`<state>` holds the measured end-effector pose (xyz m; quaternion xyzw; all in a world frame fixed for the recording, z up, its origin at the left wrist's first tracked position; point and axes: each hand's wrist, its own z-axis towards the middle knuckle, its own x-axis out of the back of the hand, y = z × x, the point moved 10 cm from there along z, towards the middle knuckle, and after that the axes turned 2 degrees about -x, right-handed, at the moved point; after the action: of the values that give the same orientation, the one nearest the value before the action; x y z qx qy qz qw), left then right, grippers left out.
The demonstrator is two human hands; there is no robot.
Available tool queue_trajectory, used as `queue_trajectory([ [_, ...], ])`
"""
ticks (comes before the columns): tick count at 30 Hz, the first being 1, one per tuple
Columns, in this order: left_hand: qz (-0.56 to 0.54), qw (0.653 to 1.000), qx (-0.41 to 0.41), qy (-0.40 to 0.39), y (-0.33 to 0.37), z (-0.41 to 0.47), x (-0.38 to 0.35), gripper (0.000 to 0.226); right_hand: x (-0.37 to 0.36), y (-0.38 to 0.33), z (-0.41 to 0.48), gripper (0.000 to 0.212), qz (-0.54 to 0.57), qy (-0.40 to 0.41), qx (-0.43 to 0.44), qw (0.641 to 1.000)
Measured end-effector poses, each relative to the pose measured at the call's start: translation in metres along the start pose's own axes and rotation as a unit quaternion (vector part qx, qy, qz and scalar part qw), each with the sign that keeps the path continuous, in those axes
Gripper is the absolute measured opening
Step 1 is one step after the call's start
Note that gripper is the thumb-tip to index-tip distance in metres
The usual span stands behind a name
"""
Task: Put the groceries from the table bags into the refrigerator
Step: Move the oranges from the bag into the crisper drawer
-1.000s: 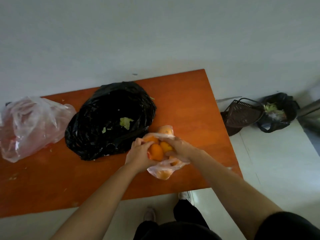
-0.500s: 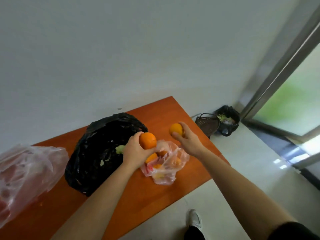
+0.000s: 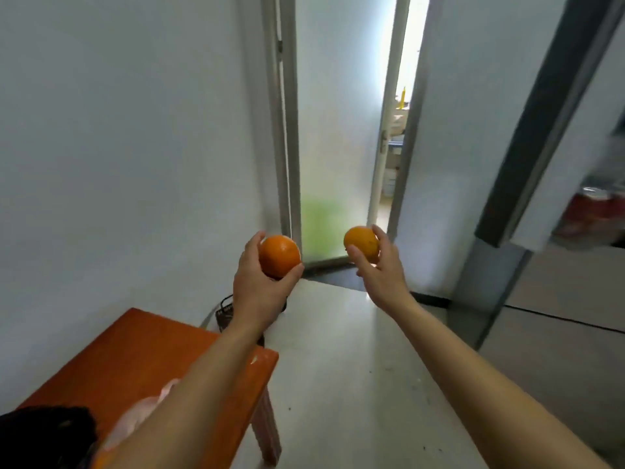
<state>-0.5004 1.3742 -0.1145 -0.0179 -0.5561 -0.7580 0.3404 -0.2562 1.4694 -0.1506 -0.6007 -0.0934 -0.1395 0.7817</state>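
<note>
My left hand (image 3: pixel 258 289) grips a deep orange fruit (image 3: pixel 280 255), held up in front of me. My right hand (image 3: pixel 380 272) grips a second, paler orange (image 3: pixel 360 243) at about the same height. The orange wooden table (image 3: pixel 142 360) lies at the lower left. On it a clear plastic bag (image 3: pixel 142 412) shows beside my left forearm, and the edge of a black bag (image 3: pixel 44 431) sits at the bottom left corner. A grey, blurred refrigerator (image 3: pixel 571 299) stands at the right, with red items (image 3: pixel 595 211) inside its upper part.
A dark basket (image 3: pixel 225 314) stands on the floor beyond the table's far end, mostly behind my left arm. A frosted door (image 3: pixel 334 130) stands ajar straight ahead. The pale tiled floor (image 3: pixel 355 367) stretches between table and refrigerator.
Each hand took one orange out of the clear bag and lifted it. My view swung up and right, away from the table toward the door and refrigerator.
</note>
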Motion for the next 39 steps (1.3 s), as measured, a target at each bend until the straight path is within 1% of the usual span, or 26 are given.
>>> queue_trajectory([
  [2, -0.024, 0.998, -0.046, -0.037, 0.056, -0.008, -0.063, 0.081, 0.087, 0.013, -0.005, 0.075, -0.012, 0.067, -0.012, 0.998],
  [5, -0.046, 0.989, -0.104, -0.095, 0.134, -0.038, -0.160, 0.080, 0.212, 0.044, -0.027, 0.076, -0.017, 0.138, -0.040, 0.989],
  [9, -0.063, 0.975, -0.146, -0.158, 0.221, -0.106, -0.296, 0.080, 0.387, 0.100, -0.079, 0.082, -0.058, 0.237, -0.088, 0.966],
  [13, -0.058, 0.952, -0.203, -0.224, 0.298, -0.172, -0.410, 0.077, 0.539, 0.143, -0.127, 0.090, -0.105, 0.283, -0.132, 0.944],
  [16, -0.052, 0.938, -0.232, -0.253, 0.344, -0.201, -0.473, 0.078, 0.627, 0.159, -0.144, 0.085, -0.125, 0.317, -0.148, 0.929],
  [20, -0.031, 0.929, -0.245, -0.274, 0.382, -0.213, -0.539, 0.082, 0.698, 0.176, -0.139, 0.076, -0.141, 0.337, -0.139, 0.920],
  [25, -0.027, 0.927, -0.243, -0.284, 0.407, -0.199, -0.625, 0.092, 0.752, 0.211, -0.094, 0.075, -0.135, 0.337, -0.112, 0.925],
  [30, -0.024, 0.932, -0.252, -0.261, 0.429, -0.147, -0.718, 0.093, 0.792, 0.247, -0.009, 0.079, -0.125, 0.309, -0.095, 0.938],
  [32, -0.021, 0.932, -0.261, -0.248, 0.441, -0.117, -0.761, 0.093, 0.809, 0.262, 0.035, 0.086, -0.133, 0.299, -0.094, 0.940],
  [35, -0.016, 0.934, -0.254, -0.252, 0.463, -0.073, -0.821, 0.098, 0.842, 0.279, 0.100, 0.098, -0.153, 0.299, -0.111, 0.935],
  [36, -0.011, 0.934, -0.256, -0.250, 0.472, -0.058, -0.839, 0.098, 0.853, 0.281, 0.121, 0.097, -0.163, 0.300, -0.110, 0.933],
  [39, 0.023, 0.929, -0.291, -0.228, 0.502, -0.016, -0.882, 0.087, 0.885, 0.283, 0.178, 0.081, -0.187, 0.303, -0.089, 0.930],
])
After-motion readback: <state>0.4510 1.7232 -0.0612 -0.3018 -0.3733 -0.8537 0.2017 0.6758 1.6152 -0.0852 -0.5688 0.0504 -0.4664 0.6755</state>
